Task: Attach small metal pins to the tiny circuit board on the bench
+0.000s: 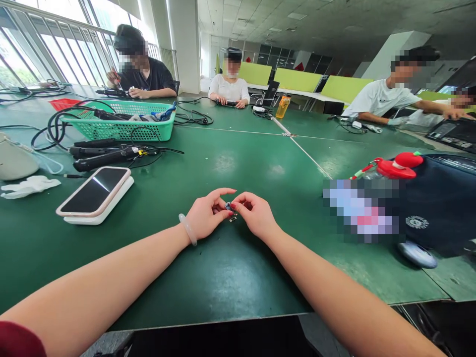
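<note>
Both my hands meet over the green table [219,277]. My left hand [206,214] has its thumb and a fingertip closed on a small blue-and-silver part [229,206], with the index finger stretched above it. From the other side, the thumb and bent fingers of my right hand [255,213] pinch the same part. A small metal piece [233,218] shows just below the fingertips; whether it belongs to the part I cannot tell. Fingers cover most of the part, so its exact kind is unclear. A pale bangle [188,229] circles my left wrist.
Left of my hands lies a phone [97,191] on a white box [100,215]. Behind it are black corded tools [107,154] and a green basket [122,130]. A dark bag [439,198] and a mouse [417,254] lie right. Several people sit around the table.
</note>
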A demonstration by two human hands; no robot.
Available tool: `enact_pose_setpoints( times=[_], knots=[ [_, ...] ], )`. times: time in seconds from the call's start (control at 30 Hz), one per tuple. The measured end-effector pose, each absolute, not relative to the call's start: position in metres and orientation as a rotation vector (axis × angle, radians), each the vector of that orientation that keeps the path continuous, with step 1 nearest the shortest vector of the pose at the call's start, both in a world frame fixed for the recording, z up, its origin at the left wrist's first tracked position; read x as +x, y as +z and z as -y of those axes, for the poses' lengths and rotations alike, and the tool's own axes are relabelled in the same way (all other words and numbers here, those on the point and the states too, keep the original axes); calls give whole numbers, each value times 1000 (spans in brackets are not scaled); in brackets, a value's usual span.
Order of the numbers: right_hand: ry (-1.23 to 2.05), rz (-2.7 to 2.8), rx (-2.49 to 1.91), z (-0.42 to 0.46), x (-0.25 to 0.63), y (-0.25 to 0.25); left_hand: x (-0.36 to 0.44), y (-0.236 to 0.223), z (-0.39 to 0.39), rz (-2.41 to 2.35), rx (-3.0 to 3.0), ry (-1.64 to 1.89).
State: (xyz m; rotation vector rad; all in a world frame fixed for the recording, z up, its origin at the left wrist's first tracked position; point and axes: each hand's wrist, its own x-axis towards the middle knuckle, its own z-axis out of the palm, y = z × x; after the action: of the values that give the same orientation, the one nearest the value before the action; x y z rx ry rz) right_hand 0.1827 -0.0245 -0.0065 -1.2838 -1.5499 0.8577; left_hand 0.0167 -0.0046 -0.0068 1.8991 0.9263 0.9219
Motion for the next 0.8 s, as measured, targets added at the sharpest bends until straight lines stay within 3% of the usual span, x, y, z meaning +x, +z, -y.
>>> enact_pose_setpoints(
  times=[0.47, 0.8],
  knots=[
    [1138, 1337, -1177, 20, 183, -9, 18, -10, 2, -900, 1879, 910],
    [848, 1536, -1301, 25, 179, -9, 17, -8, 3, -909, 1858, 880]
  ],
)
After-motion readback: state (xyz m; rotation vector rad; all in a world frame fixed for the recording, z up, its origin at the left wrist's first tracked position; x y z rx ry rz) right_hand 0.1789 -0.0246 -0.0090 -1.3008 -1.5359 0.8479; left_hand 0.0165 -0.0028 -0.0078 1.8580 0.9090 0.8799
